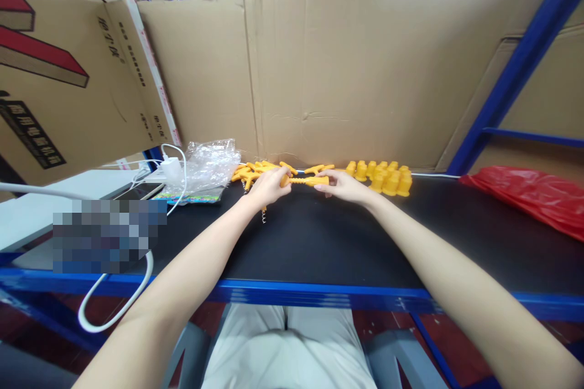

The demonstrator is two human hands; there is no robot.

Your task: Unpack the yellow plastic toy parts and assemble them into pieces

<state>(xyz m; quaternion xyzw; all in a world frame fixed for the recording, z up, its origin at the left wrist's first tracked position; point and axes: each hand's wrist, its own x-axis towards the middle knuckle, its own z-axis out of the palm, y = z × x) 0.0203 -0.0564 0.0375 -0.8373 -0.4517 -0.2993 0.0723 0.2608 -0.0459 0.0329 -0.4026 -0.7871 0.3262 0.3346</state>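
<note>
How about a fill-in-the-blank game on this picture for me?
1. The left grip and the ____ grip hold a ridged yellow piece.
2. The plastic at the right end of the black tabletop is coloured ____.
3. The big panel behind the tabletop is made of ____.

Missing words: right; red; cardboard.

Lower centre: the flat black tabletop (328, 243) gives passage between bare left forearm (196, 261) and bare right forearm (438, 249); left of centre, yellow branched plastic pieces (249, 174) obstruct; right of centre, yellow cup-like plastic pieces (391, 182); upper centre, tall brown cardboard panel (365, 73)
</note>
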